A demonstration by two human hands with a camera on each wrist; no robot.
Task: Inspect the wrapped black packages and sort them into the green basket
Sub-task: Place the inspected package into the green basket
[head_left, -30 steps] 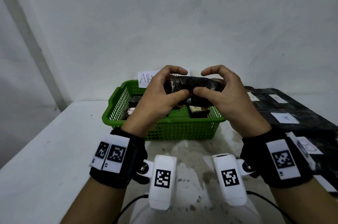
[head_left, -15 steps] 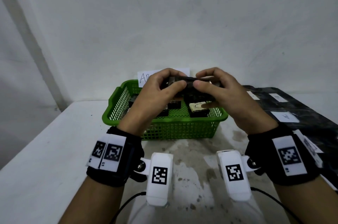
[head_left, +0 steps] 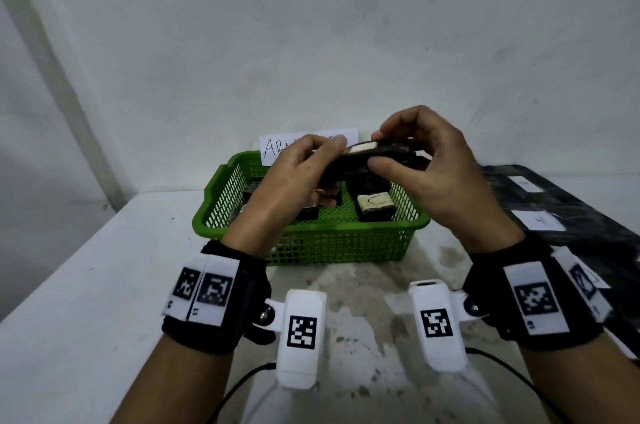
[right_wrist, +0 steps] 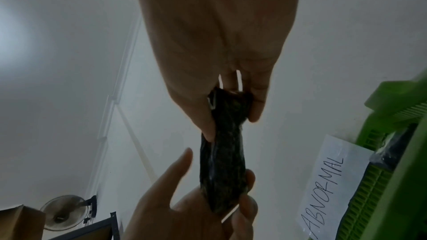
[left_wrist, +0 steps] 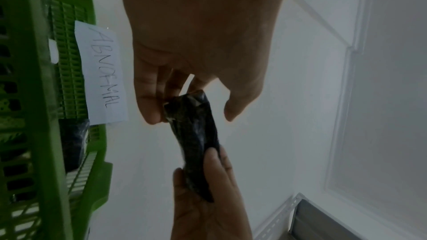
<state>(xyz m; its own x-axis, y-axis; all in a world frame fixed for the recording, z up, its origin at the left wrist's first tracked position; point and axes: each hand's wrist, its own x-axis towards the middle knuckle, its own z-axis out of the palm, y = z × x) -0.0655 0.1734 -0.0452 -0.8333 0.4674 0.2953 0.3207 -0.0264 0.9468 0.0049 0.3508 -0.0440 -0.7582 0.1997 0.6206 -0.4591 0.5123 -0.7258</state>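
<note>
A black wrapped package point(head_left: 377, 154) is held over the green basket point(head_left: 311, 234), lying nearly flat, with a white label showing on its top face. My left hand point(head_left: 325, 162) grips its left end between thumb and fingers. My right hand point(head_left: 384, 149) pinches its right end, thumb in front and fingers curled over the top. In the left wrist view my left hand point(left_wrist: 189, 114) holds one end of the package point(left_wrist: 196, 138). The right wrist view shows my right hand point(right_wrist: 231, 121) pinching the other end of the package point(right_wrist: 221, 163). Several wrapped packages lie in the basket, one point(head_left: 375, 208) with a white label.
A paper sign reading ABNORMAL point(head_left: 277, 146) stands against the wall behind the basket. A pile of black packages with white labels point(head_left: 554, 212) lies on the table's right side. The white table point(head_left: 104, 285) stretches to the left; a wall stands close behind.
Both hands have turned the package from its broad side facing me to nearly flat, so its white label now shows on top. The right hand has risen slightly.
</note>
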